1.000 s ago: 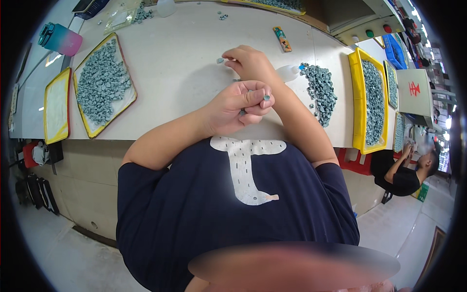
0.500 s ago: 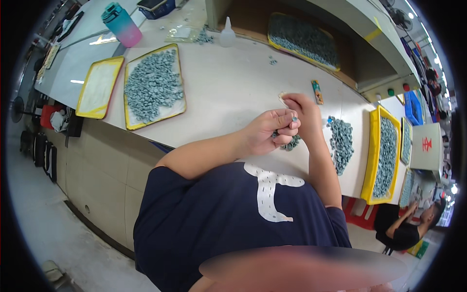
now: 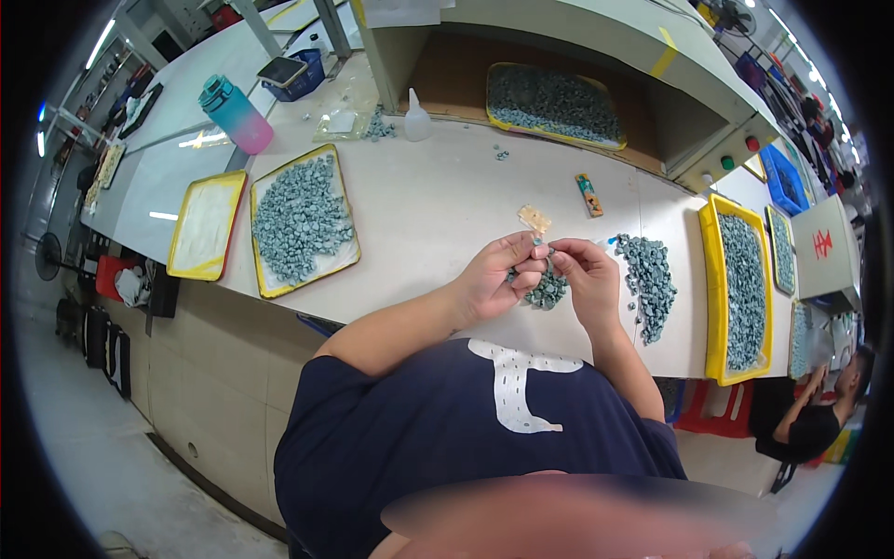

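Note:
My left hand point(image 3: 500, 276) and my right hand point(image 3: 582, 276) meet over the white worktable point(image 3: 438, 205), fingertips pinched together on a small grey-blue part point(image 3: 540, 244). Just under the hands lies a small heap of the same grey-blue parts point(image 3: 548, 293). A longer pile of these parts point(image 3: 649, 282) lies on the table right of my right hand. A small tan scrap point(image 3: 535, 220) sits just beyond my fingers.
A yellow tray of grey parts point(image 3: 300, 220) and a yellow tray with a white liner point(image 3: 206, 224) lie left. More yellow trays point(image 3: 738, 279) stand right. A shelf holds another tray point(image 3: 551, 103). A teal-pink bottle point(image 3: 235, 115), a squeeze bottle point(image 3: 417, 117) and a seated person point(image 3: 808, 424) are around.
The view has swung, so the table sits lower and farther right in the picture. My hands have come down closer to the small heap, still pinched together on a small part.

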The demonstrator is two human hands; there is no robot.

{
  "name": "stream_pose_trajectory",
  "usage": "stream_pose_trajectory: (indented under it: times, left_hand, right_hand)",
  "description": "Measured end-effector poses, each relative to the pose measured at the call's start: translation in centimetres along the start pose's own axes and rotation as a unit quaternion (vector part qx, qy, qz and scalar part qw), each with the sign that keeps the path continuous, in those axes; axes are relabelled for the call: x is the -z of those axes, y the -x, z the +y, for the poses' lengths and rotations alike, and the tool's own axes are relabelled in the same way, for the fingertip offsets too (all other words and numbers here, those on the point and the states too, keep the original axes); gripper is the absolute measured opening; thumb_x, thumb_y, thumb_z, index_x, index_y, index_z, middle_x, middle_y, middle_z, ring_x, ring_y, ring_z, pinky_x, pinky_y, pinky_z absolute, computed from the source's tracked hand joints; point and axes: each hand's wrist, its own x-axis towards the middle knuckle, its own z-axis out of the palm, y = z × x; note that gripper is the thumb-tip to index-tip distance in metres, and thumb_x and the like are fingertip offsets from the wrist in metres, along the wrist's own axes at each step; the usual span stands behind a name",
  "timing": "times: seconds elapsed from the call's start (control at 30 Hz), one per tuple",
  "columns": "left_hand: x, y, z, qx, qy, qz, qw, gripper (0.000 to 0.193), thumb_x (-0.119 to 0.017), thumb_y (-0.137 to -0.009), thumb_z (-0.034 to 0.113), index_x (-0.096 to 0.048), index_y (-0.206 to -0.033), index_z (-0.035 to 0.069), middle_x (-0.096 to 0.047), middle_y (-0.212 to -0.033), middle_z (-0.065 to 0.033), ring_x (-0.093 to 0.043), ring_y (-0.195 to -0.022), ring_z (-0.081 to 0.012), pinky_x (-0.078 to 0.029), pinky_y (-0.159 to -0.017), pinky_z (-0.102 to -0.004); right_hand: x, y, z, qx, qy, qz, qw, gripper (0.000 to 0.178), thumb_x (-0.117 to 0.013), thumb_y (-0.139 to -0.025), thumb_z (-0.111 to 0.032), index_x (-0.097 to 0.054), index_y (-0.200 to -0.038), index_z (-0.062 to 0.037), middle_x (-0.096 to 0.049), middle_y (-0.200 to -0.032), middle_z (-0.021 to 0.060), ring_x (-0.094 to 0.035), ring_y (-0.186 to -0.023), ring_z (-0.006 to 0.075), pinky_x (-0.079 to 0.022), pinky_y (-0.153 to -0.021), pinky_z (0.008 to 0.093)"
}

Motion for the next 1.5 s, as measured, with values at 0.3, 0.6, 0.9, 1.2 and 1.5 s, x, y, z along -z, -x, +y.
stream_pose_trajectory:
  times: [0.3,0.6,0.9,1.2,1.5]
  left_hand:
    - [0.2,-0.1,-0.3,-0.004,-0.021,0.01,1.0,0.011,-0.051,-0.098,0.016,-0.05,-0.1,0.005,-0.046,-0.088,-0.0001,-0.033,-0.063,-0.0039,-0.029,-0.051,-0.0167]
    - [0.4,-0.3,-0.2,0.005,-0.017,0.008,1.0,0.012,-0.053,-0.097,0.016,-0.053,-0.093,0.004,-0.049,-0.09,-0.0028,-0.033,-0.063,-0.0053,-0.029,-0.051,-0.0185]
    - [0.3,-0.4,-0.9,0.008,-0.053,0.05,0.997,0.017,-0.054,-0.097,0.018,-0.054,-0.097,0.001,-0.051,-0.084,-0.0007,-0.036,-0.064,-0.0053,-0.031,-0.052,-0.0191]
    - [0.5,-0.2,-1.0,0.002,-0.058,0.038,0.998,0.019,-0.056,-0.096,0.019,-0.055,-0.1,0.0,-0.051,-0.082,-0.0004,-0.039,-0.066,-0.0056,-0.033,-0.053,-0.0198]
    - [0.4,0.1,-1.1,-0.033,-0.101,0.055,0.993,0.016,-0.057,-0.096,0.015,-0.056,-0.101,0.0,-0.055,-0.083,-0.0018,-0.04,-0.063,-0.0048,-0.032,-0.052,-0.0194]
  right_hand:
    - [0.4,0.9,-0.1,-0.019,-0.027,0.033,0.999,0.014,-0.065,-0.086,0.002,-0.064,-0.098,0.0071,-0.068,-0.09,0.0099,-0.067,-0.082,0.0143,-0.055,-0.075,0.0235]
    - [0.5,1.0,0.3,0.104,0.151,0.004,0.983,0.018,-0.065,-0.08,0.01,-0.066,-0.098,0.0059,-0.069,-0.096,0.0113,-0.067,-0.084,0.0157,-0.054,-0.078,0.0247]
    - [-0.2,-0.2,-0.6,0.425,0.295,0.082,0.852,0.017,-0.075,-0.068,0.003,-0.067,-0.082,-0.0004,-0.069,-0.091,0.0112,-0.067,-0.077,0.0223,-0.052,-0.067,0.0296]
    - [-0.3,-0.7,-0.3,0.48,0.317,0.042,0.817,0.02,-0.077,-0.065,0.001,-0.063,-0.079,0.0024,-0.067,-0.091,0.0134,-0.065,-0.075,0.0242,-0.05,-0.068,0.0328]
    - [-0.5,-0.5,-0.3,0.499,0.31,0.04,0.808,0.019,-0.076,-0.065,0.004,-0.06,-0.076,0.0058,-0.065,-0.092,0.0171,-0.065,-0.074,0.0266,-0.051,-0.065,0.0352]
